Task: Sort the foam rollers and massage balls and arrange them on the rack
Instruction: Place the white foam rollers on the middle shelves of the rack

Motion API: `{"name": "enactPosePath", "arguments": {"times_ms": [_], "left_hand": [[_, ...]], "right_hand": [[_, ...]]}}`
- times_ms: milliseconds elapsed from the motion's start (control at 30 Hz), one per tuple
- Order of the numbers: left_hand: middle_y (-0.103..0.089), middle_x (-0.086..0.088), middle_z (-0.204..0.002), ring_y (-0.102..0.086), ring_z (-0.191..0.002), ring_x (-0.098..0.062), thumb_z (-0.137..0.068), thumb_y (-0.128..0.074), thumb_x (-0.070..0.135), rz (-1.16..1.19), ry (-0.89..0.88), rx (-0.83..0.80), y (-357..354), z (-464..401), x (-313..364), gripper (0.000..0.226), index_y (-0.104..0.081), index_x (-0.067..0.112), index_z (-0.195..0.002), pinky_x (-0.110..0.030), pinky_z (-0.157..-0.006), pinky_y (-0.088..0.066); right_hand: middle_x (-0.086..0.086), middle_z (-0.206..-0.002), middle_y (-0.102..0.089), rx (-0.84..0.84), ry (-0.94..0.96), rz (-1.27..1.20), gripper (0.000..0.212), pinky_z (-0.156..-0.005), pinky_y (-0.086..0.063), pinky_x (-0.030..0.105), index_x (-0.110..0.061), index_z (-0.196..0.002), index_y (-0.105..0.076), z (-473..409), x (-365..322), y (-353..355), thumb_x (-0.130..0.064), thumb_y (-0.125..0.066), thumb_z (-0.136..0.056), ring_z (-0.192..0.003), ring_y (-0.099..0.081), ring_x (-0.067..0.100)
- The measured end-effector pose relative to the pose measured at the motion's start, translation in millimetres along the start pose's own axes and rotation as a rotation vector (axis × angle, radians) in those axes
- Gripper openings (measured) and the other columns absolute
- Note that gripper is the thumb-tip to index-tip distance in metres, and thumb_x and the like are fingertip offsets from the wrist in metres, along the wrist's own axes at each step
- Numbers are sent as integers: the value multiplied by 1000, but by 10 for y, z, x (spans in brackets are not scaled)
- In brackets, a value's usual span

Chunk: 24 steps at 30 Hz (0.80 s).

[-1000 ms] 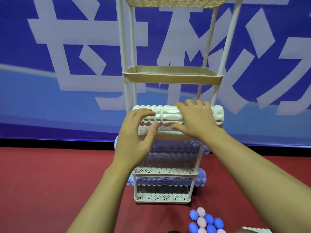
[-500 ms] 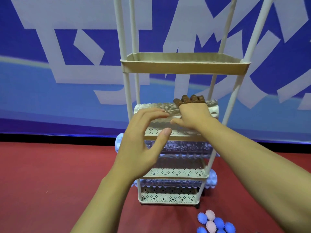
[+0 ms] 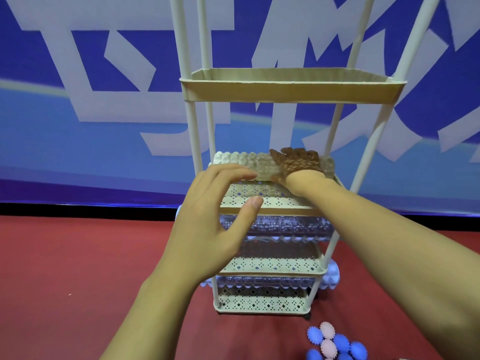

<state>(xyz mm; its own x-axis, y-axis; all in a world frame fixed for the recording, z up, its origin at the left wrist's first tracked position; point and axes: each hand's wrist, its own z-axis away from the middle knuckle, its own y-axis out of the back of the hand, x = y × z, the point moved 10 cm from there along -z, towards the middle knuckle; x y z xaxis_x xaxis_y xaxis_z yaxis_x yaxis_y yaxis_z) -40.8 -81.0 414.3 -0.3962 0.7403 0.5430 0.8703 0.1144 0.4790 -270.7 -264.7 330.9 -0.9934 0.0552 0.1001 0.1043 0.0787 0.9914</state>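
Right hand [image 3: 298, 165] is mostly hidden behind the perforated cream shelf wall of the tall cream plastic rack [image 3: 262, 202], resting on the white ridged foam roller [image 3: 241, 161] lying on that shelf – can't tell if it's gripping. Left hand [image 3: 218, 216] hovers loose, holding nothing. Spiky blue and pink massage balls [image 3: 335, 345] sit cut off on the red carpet [image 3: 78, 268], with a blue banner [image 3: 78, 74] behind.

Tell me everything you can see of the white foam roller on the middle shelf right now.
The white ridged foam roller lies on its side across a perforated cream shelf of the tall cream plastic rack, seen partly through the shelf's pierced wall. Its surface is bumpy, foam-like. The right hand reaches into the shelf and rests over the roller's right part. The left hand hovers in front, fingers near the shelf's edge; contact unclear.
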Motion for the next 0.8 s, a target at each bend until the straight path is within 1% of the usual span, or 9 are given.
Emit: {"name": "enactPosePath", "arguments": {"times_ms": [133, 267, 333, 367, 400, 433, 500, 567, 800], "left_hand": [[-61, 18, -124, -56, -127, -12, -98, -58, 40, 3, 14, -12, -24, 6, 25, 30, -64, 29, -125, -20, -105, -39], [-62, 16, -125, -56, -127, -11, -98, -58, 40, 5, 8, -21, -40, 22, 86, 30, -64, 28, -125, -19, -106, -39], [-62, 14, -126, -56, -128, -10, -98, -59, 39, 17, 0, -16, -38, 25, 126, 31, -64, 26, -126, -18, -106, -38], [-62, 13, -126, -56, -128, -10, -98, -59, 38, 24, -7, -11, -39, 26, 152, 31, -64, 24, -125, -18, -106, -38], [-62, 12, -126, -56, -127, -10, -98, -59, 38, 34, -13, -8, -45, 29, 181, 31, -64, 23, -125, -18, -107, -38], [-62, 12, -126, -56, -128, -11, -98, -59, 37, 44, -20, -7, -59, 31, 215, 31, -64, 22, -125, -18, -107, -38], [-62, 11, -126, -56, -128, -12, -99, -60, 35, 58, -37, -10, -103, 41, 295, 30, -64, 22, -126, -19, -107, -38], [-62, 11, -126, -56, -127, -11, -99, -62, 32, 70, -53, -26, -178, 67, 393, 29, -64, 21, -126, -19, -107, -38], [-62, 5, -127, -57, -126, -12, -100, -59, 34, 137, -192, -146, -633, 272, 1077, 31, -64, 18, -126, -25, -108, -40]], "right_hand": [[3, -172, -16, -7, 3, -104, 71, -126, -18, 47, -35, -164, -11, 31, 23, -1, -40, -52, -106, -157, -17, 30], [7, -165, -32, 78, 5, -182, 67, -122, -29, 42, -28, -163, -24, 254, 44, 192, -31, -55, -104, -150, -33, 30], [12, -149, -50, 114, 2, -175, 52, -111, -42, 45, -19, -151, -44, 435, 48, 294, -38, -53, -104, -137, -49, 34], [13, -130, -60, 119, -7, -171, 42, -100, -49, 46, -14, -136, -54, 535, 50, 330, -42, -50, -104, -125, -57, 36], [11, -113, -62, 136, -9, -173, 38, -89, -52, 45, -12, -120, -57, 648, 49, 375, -45, -48, -105, -113, -62, 36], [9, -107, -61, 176, 7, -182, 38, -85, -49, 44, -13, -116, -56, 764, 40, 437, -48, -47, -105, -109, -62, 36], [7, -130, -60, 263, 74, -243, 46, -98, -43, 45, -17, -138, -54, 1038, 9, 561, -49, -48, -105, -123, -55, 31], [-1, -147, -53, 334, 111, -320, 51, -109, -37, 43, -22, -150, -48, 1343, 39, 671, -47, -50, -105, -135, -48, 24], [-4, -142, -58, 483, 42, -432, 52, -107, -43, 41, -22, -142, -56, 2646, 558, 683, -51, -48, -100, -128, -54, 21]]}}
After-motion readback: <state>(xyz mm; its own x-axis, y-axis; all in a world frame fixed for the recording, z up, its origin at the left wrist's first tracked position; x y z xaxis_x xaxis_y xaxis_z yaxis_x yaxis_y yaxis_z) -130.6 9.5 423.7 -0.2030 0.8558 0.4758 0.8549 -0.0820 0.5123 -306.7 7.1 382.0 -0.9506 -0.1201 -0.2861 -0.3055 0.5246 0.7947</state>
